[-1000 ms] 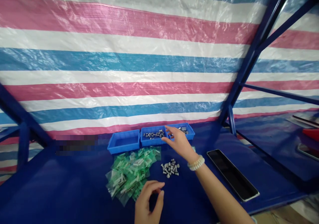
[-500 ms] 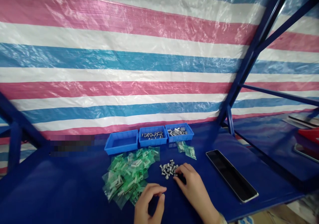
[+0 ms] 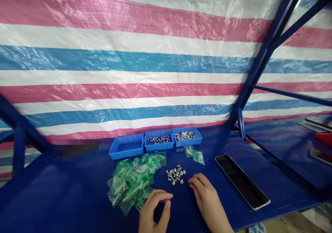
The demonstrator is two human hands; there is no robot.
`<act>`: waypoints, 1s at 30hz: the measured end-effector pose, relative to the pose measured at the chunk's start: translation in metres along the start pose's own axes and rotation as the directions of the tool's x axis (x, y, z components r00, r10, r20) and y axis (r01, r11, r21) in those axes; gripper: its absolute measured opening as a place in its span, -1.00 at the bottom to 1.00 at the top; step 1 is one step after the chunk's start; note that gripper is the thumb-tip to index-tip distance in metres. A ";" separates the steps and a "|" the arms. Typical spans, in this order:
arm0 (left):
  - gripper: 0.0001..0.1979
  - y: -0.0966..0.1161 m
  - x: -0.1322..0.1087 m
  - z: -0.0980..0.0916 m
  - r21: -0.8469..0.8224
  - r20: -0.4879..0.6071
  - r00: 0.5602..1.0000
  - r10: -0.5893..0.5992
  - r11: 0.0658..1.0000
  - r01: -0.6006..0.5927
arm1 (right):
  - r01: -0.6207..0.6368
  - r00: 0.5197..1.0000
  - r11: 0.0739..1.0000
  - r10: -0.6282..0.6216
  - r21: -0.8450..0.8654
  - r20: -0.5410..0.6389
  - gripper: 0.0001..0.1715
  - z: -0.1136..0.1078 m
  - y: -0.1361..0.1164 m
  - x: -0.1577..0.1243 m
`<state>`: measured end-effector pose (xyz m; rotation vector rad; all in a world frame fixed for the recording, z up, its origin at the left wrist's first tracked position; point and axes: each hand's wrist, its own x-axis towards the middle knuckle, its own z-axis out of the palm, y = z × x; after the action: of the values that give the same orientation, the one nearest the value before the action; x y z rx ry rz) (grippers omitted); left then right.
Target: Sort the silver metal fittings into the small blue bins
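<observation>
Right grip (image 3: 206,195): fingers bunched narrow, cannot tell if they hold anything; half a second ago at the edge of the screw pile (image 3: 175,175), now just right of it, apart.
Left grip (image 3: 155,210): curled, narrow gap at the tips, pose unchanged; just beside the green bags (image 3: 135,181).
Pile: loose on the worktop (image 3: 184,216), right of the bags; right edge now uncovered.
Bins (image 3: 159,147): three, in a row behind, unmoved.
</observation>
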<state>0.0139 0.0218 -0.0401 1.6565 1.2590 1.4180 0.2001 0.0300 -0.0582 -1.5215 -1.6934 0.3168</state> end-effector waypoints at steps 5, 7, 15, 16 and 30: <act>-0.87 0.000 0.001 -0.001 -0.029 0.007 1.000 0.002 1.000 -0.001 | -0.088 0.995 0.953 0.095 0.289 -0.011 -0.85 -0.009 -0.015 0.001; -0.89 -0.001 0.000 -0.001 -0.055 0.003 1.000 0.005 0.998 -0.005 | -0.105 0.995 0.904 0.095 0.414 0.044 -0.89 -0.009 -0.026 0.002; -0.85 -0.003 -0.004 -0.003 -0.144 -0.023 1.000 0.007 0.990 -0.010 | -0.040 0.994 0.754 -0.038 0.655 0.104 -0.92 0.007 -0.055 0.001; -0.85 -0.003 -0.003 -0.005 -0.136 -0.005 1.000 0.003 0.991 -0.004 | -0.023 0.996 0.756 -0.043 0.654 0.085 -0.92 0.007 -0.057 0.001; -0.85 -0.006 -0.004 -0.004 -0.177 -0.087 0.995 -0.040 0.984 0.024 | -0.271 0.960 0.671 0.134 0.690 0.247 -0.59 0.018 -0.062 -0.003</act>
<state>0.0086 0.0202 -0.0462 1.4623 1.1669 1.5521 0.1433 0.0178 -0.0295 -1.0807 -1.2663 1.1328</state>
